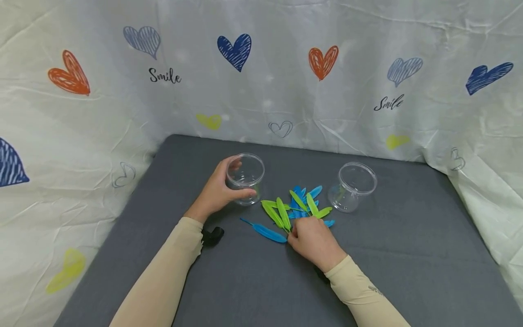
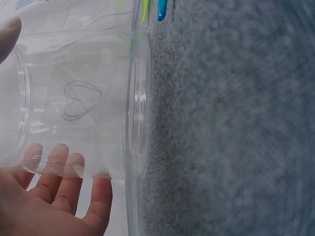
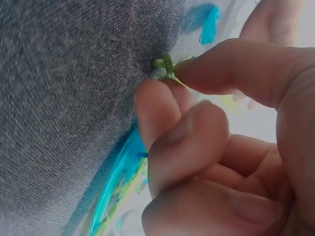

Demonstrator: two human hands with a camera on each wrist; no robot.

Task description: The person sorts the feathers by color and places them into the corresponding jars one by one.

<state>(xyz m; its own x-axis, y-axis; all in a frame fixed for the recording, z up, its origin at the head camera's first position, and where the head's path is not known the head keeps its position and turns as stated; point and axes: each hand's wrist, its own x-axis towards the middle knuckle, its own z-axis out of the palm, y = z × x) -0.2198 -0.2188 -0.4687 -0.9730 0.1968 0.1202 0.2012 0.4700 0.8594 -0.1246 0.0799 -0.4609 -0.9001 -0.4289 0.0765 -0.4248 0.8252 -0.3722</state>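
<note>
My left hand (image 1: 214, 193) grips a clear round jar (image 1: 247, 175) from its left side, thumb across the near side and fingers behind. In the left wrist view the jar (image 2: 81, 103) has its base at the grey cloth. My right hand (image 1: 316, 240) pinches the quill ends of green feathers (image 1: 271, 213) between thumb and fingertip; how many it holds cannot be told. In the right wrist view a green tip (image 3: 166, 64) shows at that pinch. Around it lie blue feathers (image 1: 297, 202) and more green ones (image 1: 312, 204). A single blue feather (image 1: 267, 232) lies left of the right hand.
A second clear jar (image 1: 352, 193) stands right of the feathers. Grey cloth (image 1: 253, 290) covers the table. A white curtain (image 1: 278, 91) printed with hearts hangs behind and along both sides. A black device (image 1: 213, 237) sits at the left wrist.
</note>
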